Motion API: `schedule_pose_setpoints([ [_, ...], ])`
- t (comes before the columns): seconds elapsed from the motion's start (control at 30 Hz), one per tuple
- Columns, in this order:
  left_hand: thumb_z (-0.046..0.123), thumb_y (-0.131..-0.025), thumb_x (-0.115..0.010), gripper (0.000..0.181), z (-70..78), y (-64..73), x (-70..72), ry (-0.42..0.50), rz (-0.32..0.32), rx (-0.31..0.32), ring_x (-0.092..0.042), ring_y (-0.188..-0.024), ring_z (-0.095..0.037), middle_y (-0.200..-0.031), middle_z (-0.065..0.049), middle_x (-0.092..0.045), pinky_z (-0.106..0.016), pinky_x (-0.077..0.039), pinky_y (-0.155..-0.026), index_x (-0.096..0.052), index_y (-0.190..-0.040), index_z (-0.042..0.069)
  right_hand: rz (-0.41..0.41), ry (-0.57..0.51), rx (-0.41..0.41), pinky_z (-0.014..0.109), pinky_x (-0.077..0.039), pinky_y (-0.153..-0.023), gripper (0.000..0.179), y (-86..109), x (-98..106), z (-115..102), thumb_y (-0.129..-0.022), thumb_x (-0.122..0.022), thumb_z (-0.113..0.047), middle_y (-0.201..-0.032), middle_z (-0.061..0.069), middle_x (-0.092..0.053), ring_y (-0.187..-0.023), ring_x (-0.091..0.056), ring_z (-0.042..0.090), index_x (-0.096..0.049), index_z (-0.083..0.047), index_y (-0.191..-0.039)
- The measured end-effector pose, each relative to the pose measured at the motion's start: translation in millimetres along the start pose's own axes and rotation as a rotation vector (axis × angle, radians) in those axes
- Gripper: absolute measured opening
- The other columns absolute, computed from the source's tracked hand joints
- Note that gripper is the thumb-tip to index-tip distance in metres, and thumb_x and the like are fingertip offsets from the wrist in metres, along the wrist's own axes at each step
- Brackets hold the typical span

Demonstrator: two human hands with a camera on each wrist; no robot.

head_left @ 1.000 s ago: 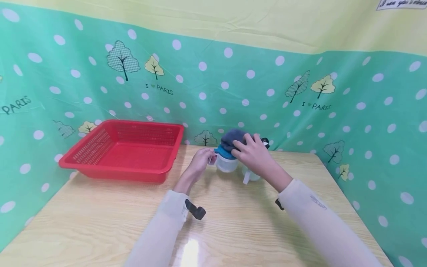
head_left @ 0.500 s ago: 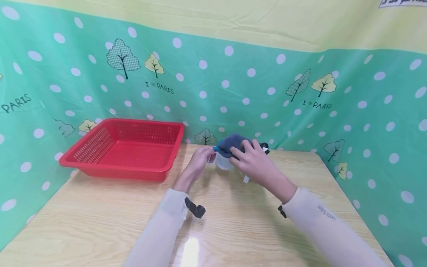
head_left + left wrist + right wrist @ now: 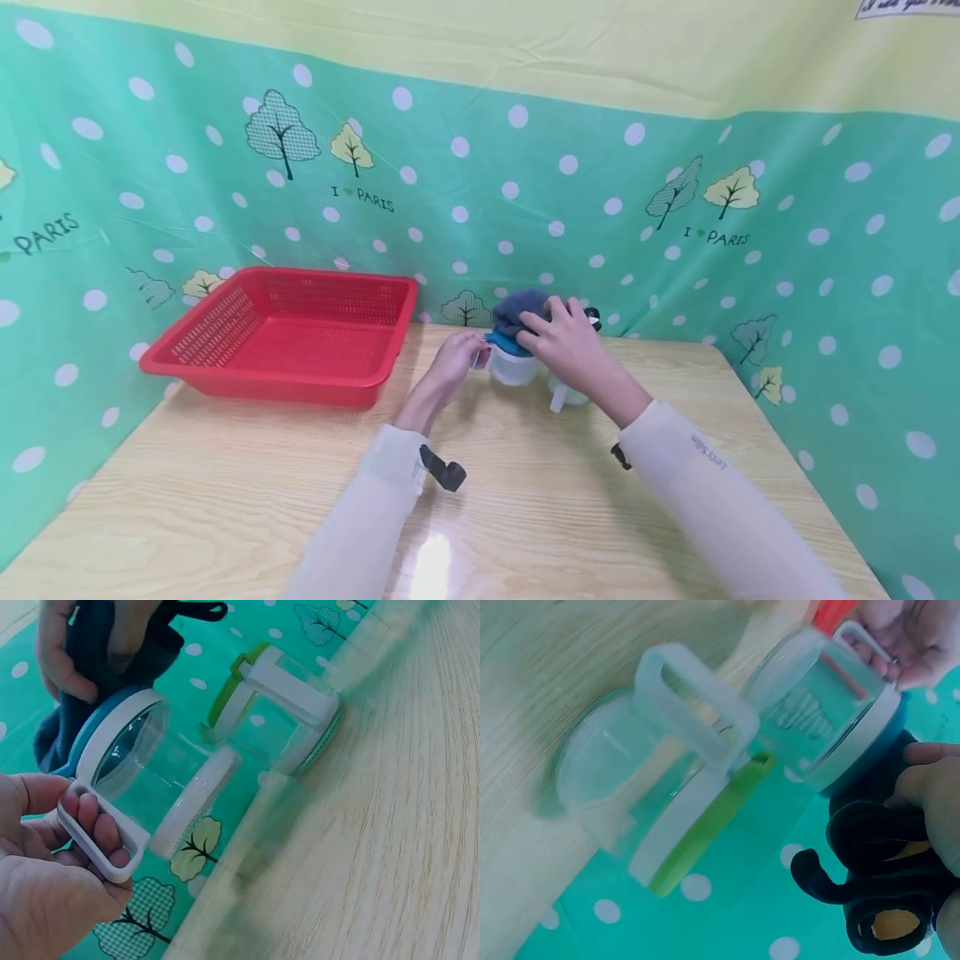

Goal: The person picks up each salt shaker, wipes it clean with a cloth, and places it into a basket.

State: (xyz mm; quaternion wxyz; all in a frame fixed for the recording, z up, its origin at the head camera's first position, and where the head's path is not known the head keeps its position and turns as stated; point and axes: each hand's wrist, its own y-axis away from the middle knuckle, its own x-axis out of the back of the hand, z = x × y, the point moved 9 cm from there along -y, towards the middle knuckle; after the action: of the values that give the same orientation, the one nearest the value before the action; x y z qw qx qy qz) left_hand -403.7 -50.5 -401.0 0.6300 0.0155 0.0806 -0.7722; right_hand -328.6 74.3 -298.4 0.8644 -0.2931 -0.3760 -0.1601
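My left hand [image 3: 452, 362] grips the white handle [image 3: 124, 862] of a clear jar [image 3: 161, 769] with a blue lid [image 3: 510, 344]. The jar appears raised off the table and tilted. A dark blue cloth [image 3: 516, 312] is bunched in my right hand [image 3: 566, 343], against the top of that lid. One end of the cloth hangs in a loop [image 3: 810, 874] in the right wrist view. Close on the right stands a second clear jar [image 3: 611, 784] with a green lid [image 3: 705, 832] and a white handle, partly hidden by my right hand in the head view.
A red plastic basket [image 3: 258, 382] with perforated sides stands at the left of the wooden table [image 3: 525, 500]. A green dotted curtain [image 3: 465, 200] hangs behind the table and along its sides.
Half a second ago the cloth came down over the front of the blue lid; now my right hand has drawn it up and back, and the lid shows again. My left hand keeps its grip.
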Motion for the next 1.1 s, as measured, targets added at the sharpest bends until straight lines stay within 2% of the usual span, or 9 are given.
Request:
schedule_pose_setpoints([
  [0.13,0.000,-0.098,-0.045,0.022,0.8,0.0,3.4,0.006,0.003,-0.011,-0.045,-0.077,-0.021,-0.076,-0.005,-0.051,-0.034,-0.037,-0.081,-0.054,-0.078,0.003,-0.057,0.007,-0.031,0.051,-0.048,-0.080,0.024,5.0,-7,10,-0.093,-0.075,-0.011,-0.133,0.007,-0.065,-0.105,-0.056,0.040,-0.074,-0.019,-0.115],
  [0.27,0.001,-0.098,-0.044,0.021,4.0,-0.2,9.7,0.006,0.020,-0.030,-0.045,-0.080,-0.020,-0.078,-0.005,-0.050,-0.036,-0.037,-0.085,-0.054,-0.079,0.003,-0.045,-0.004,-0.052,0.051,-0.048,-0.079,0.025,14.1,-6,15,-0.092,-0.075,-0.008,-0.132,0.008,-0.065,-0.104,-0.056,0.041,-0.074,-0.019,-0.115],
  [0.43,0.001,-0.098,-0.045,0.020,2.5,-1.0,15.4,0.006,0.038,-0.019,-0.044,-0.083,-0.019,-0.080,-0.004,-0.049,-0.037,-0.035,-0.088,-0.054,-0.080,0.004,0.030,-0.036,-0.052,0.053,-0.049,-0.075,0.022,28.1,1,12,-0.092,-0.074,-0.006,-0.128,0.010,-0.067,-0.101,-0.058,0.042,-0.074,-0.017,-0.111],
  [0.6,0.001,-0.098,-0.045,0.019,0.5,-2.0,17.3,0.017,0.048,-0.012,-0.044,-0.083,-0.020,-0.080,-0.005,-0.049,-0.037,-0.035,-0.088,-0.053,-0.080,0.004,0.124,-0.037,-0.022,0.051,-0.049,-0.070,0.015,38.1,10,1,-0.092,-0.075,-0.008,-0.122,0.010,-0.068,-0.094,-0.058,0.040,-0.072,-0.014,-0.106],
  [0.8,0.001,-0.098,-0.045,0.019,0.0,-2.6,19.0,0.031,0.055,-0.010,-0.045,-0.083,-0.019,-0.081,-0.005,-0.050,-0.036,-0.037,-0.086,-0.053,-0.081,0.004,0.198,-0.030,0.023,0.049,-0.045,-0.067,0.015,36.8,24,-14,-0.089,-0.078,-0.008,-0.119,0.009,-0.069,-0.092,-0.057,0.039,-0.072,-0.014,-0.102],
  [1.1,0.001,-0.097,-0.047,0.020,0.0,-2.0,15.3,0.031,0.039,0.004,-0.047,-0.079,-0.016,-0.079,-0.003,-0.052,-0.032,-0.040,-0.082,-0.054,-0.080,0.006,0.172,-0.012,0.047,0.049,-0.046,-0.072,0.013,23.8,28,-27,-0.091,-0.077,-0.012,-0.121,0.005,-0.070,-0.099,-0.058,0.038,-0.073,-0.017,-0.102],
])
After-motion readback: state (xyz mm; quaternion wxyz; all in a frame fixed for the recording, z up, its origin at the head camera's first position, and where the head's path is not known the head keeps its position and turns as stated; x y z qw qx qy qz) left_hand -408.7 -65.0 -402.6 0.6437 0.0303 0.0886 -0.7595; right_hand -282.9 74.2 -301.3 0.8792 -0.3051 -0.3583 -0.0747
